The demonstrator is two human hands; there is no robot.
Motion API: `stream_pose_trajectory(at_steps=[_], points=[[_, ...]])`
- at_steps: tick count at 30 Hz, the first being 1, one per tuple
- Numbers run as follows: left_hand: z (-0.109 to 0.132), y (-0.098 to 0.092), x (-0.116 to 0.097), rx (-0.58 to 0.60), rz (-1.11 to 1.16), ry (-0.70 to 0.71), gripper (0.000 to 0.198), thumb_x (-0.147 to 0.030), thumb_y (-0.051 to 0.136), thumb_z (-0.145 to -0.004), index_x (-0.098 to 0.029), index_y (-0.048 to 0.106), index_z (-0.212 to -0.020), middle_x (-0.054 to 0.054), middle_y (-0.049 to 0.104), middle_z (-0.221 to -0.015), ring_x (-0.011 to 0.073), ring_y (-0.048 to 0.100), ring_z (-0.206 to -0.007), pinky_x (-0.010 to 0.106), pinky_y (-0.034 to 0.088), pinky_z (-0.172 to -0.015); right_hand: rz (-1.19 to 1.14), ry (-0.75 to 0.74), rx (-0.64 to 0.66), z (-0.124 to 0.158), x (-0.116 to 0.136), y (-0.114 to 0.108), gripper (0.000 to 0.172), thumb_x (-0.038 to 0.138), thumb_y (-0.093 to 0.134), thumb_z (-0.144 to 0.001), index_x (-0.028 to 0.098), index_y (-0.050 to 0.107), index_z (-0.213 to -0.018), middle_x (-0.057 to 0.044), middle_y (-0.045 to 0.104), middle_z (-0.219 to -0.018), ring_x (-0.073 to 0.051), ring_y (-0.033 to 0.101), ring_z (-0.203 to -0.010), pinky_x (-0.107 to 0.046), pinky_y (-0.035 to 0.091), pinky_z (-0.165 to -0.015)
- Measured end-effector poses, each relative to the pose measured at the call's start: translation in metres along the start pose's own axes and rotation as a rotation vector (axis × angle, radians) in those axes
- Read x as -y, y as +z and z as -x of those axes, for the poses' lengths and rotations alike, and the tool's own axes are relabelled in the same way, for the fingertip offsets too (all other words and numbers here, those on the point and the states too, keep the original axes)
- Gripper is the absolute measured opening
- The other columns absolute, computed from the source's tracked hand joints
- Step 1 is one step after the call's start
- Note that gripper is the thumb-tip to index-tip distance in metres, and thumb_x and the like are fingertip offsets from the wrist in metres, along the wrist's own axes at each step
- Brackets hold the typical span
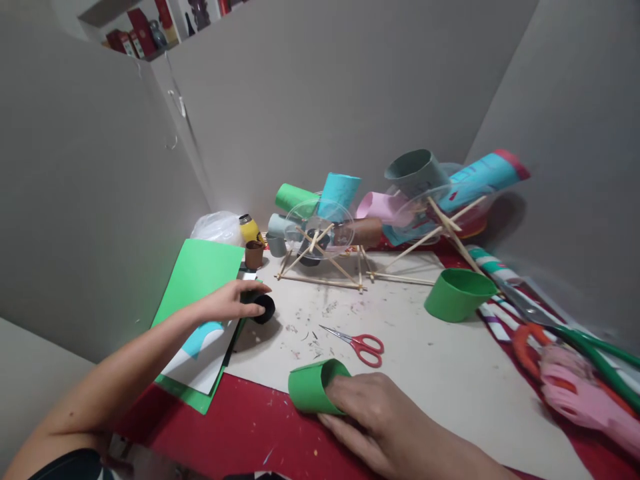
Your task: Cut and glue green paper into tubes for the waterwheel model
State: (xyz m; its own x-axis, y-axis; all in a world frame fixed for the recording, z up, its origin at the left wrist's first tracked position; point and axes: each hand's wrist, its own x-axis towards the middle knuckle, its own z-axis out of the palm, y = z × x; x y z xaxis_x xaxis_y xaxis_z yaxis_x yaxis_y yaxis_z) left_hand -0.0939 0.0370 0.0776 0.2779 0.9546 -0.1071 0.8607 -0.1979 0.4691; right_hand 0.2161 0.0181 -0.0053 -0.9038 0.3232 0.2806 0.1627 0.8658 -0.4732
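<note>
My left hand (234,301) reaches over the left side of the work sheet, thumb and fingers closed around a small black round piece (267,308). In my right hand (373,413) is a green craft foam ring (309,389) near the front edge; fingers go inside it and the thumb is beneath. Between the two hands, slightly farther back, lie small scissors (361,345) with red handles. Another, larger green foam ring (453,297) stands to the right.
Behind stand wheel-like models with stick frames (320,283) and coloured tubes (340,193). Green and white sheets (200,267) lie on the left, near a brown cup (254,255) and yellow bottle (249,229). Large green-handled scissors (565,327) and pink material (575,393) lie at right.
</note>
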Motion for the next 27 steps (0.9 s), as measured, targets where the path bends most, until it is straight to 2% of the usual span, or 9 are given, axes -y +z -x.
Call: stream_pose_trajectory(at_steps=[2, 5, 7, 10, 15, 19, 23, 25, 27], points=[[0.0, -0.005, -0.01, -0.004, 0.204, 0.0, 0.043, -0.037, 0.055, -0.089, -0.021, 0.059, -0.129, 0.011, 0.068, -0.127, 0.0229, 0.066, -0.109, 0.035, 0.052, -0.091, 0.001, -0.001, -0.007, 0.0, 0.0, -0.001, 0.028, 0.029, 0.043, -0.102, 0.019, 0.061, -0.083, -0.002, 0.065, -0.074, -0.016, 0.057, -0.065, -0.031, 0.035, -0.06], [-0.007, -0.003, -0.029, -0.001, 0.653, -0.03, 0.036, -0.038, 0.065, -0.083, -0.022, 0.068, -0.115, 0.009, 0.072, -0.116, 0.0224, 0.067, -0.104, 0.035, 0.05, -0.092, 0.013, -0.003, -0.014, -0.001, 0.003, -0.003, 0.027, 0.029, 0.044, -0.101, 0.019, 0.062, -0.084, -0.002, 0.066, -0.075, -0.015, 0.059, -0.065, -0.031, 0.035, -0.06], [-0.018, 0.005, -0.042, 0.026, 0.884, -0.083, 0.036, -0.04, 0.072, -0.078, -0.021, 0.071, -0.108, 0.009, 0.073, -0.111, 0.0221, 0.066, -0.102, 0.035, 0.048, -0.091, 0.037, -0.014, -0.012, -0.002, 0.005, -0.004, 0.026, 0.029, 0.045, -0.101, 0.019, 0.063, -0.086, -0.002, 0.067, -0.077, -0.015, 0.06, -0.066, -0.03, 0.036, -0.061], [-0.047, 0.027, -0.065, 0.045, 1.075, -0.175, 0.037, -0.045, 0.077, -0.074, -0.018, 0.071, -0.099, 0.008, 0.071, -0.101, 0.0199, 0.064, -0.095, 0.03, 0.047, -0.083, 0.083, -0.048, -0.017, -0.003, 0.007, -0.005, 0.022, 0.03, 0.05, -0.099, 0.018, 0.063, -0.086, -0.002, 0.069, -0.079, -0.014, 0.062, -0.068, -0.028, 0.036, -0.06], [-0.111, 0.071, -0.109, 0.096, 1.117, -0.143, 0.043, -0.05, 0.08, -0.068, -0.016, 0.068, -0.091, 0.003, 0.064, -0.083, 0.0144, 0.058, -0.075, 0.025, 0.043, -0.067, 0.148, -0.035, -0.037, -0.003, 0.004, -0.005, 0.022, 0.035, 0.057, -0.095, 0.02, 0.061, -0.08, 0.0, 0.071, -0.076, -0.013, 0.062, -0.064, -0.027, 0.034, -0.056], [-0.165, 0.1, -0.136, 0.026, 1.123, -0.068, 0.041, -0.053, 0.075, -0.074, -0.016, 0.065, -0.089, -0.001, 0.058, -0.074, 0.0124, 0.054, -0.069, 0.024, 0.041, -0.064, 0.193, -0.036, -0.068, -0.004, 0.001, -0.007, 0.019, 0.037, 0.06, -0.093, 0.02, 0.063, -0.083, 0.001, 0.072, -0.078, -0.013, 0.063, -0.065, -0.027, 0.033, -0.055], [-0.203, 0.115, -0.142, -0.093, 1.105, 0.01, 0.033, -0.047, 0.063, -0.089, -0.016, 0.064, -0.099, 0.003, 0.065, -0.095, 0.0163, 0.06, -0.085, 0.031, 0.048, -0.077, 0.239, -0.032, -0.073, -0.006, -0.001, -0.008, 0.022, 0.038, 0.061, -0.093, 0.019, 0.065, -0.082, 0.001, 0.073, -0.078, -0.013, 0.064, -0.065, -0.028, 0.032, -0.053], [-0.21, 0.118, -0.138, -0.12, 1.092, 0.033, 0.033, -0.046, 0.059, -0.093, -0.015, 0.064, -0.105, 0.006, 0.066, -0.106, 0.0191, 0.062, -0.093, 0.037, 0.049, -0.085, 0.253, -0.03, -0.067, -0.006, -0.001, -0.008, 0.023, 0.039, 0.061, -0.092, 0.019, 0.066, -0.081, 0.001, 0.073, -0.078, -0.013, 0.064, -0.065, -0.028, 0.032, -0.052], [-0.208, 0.119, -0.129, -0.12, 1.082, 0.045, 0.036, -0.047, 0.06, -0.092, -0.016, 0.065, -0.108, 0.008, 0.067, -0.11, 0.0211, 0.062, -0.101, 0.038, 0.047, -0.09, 0.255, -0.034, -0.061, -0.006, 0.0, -0.008, 0.023, 0.039, 0.061, -0.092, 0.019, 0.066, -0.082, 0.001, 0.073, -0.078, -0.013, 0.064, -0.066, -0.028, 0.032, -0.052]])
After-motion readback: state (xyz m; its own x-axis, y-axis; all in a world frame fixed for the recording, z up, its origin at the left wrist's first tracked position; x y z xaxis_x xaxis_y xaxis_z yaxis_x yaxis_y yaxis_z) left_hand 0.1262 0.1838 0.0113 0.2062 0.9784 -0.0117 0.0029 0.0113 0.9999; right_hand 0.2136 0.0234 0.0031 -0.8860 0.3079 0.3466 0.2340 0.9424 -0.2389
